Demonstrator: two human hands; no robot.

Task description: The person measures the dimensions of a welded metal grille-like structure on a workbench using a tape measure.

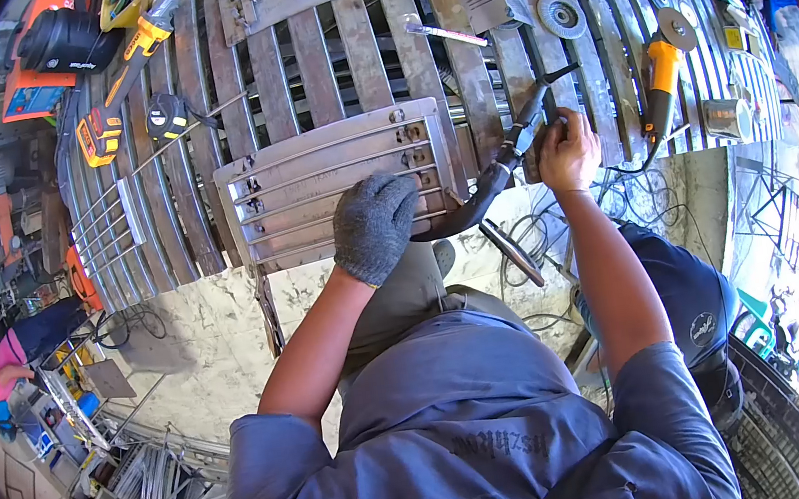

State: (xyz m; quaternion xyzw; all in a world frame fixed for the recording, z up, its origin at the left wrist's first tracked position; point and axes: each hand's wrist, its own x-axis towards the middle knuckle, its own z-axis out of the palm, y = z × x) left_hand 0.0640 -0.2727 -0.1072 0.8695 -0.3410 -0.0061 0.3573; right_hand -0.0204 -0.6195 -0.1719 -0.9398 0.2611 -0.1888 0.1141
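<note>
Two hands are recorded at a slatted steel bench (182,207). At the far left a second person (7,370) in a pink sleeve is noted, bent low and well apart from the work. On the bench's left part a yellow tool (102,135) and a tape (165,117) are laid side by side, with a small rod rack (109,227) just below them.

A flat steel frame (310,185) with horizontal bars is laid across the slats at the middle, its near edge close to the bench's near edge. The left hand (374,227), gloved in grey, is pressed down on the frame's near right corner. Whether its fingers are closed round the edge cannot be told.

A black hose (475,209) is seen curving from beside the glove up to the torch (529,121). The torch is held in the right hand (568,151), which is bare, with the fingers closed fully round the handle. Its nozzle is pointed up and to the right over the slats, just beside the frame's right end.

A disc (560,14) is laid farther back. To the right a yellow grinder (664,73) is laid on the slats, near the right hand but not touched.
</note>
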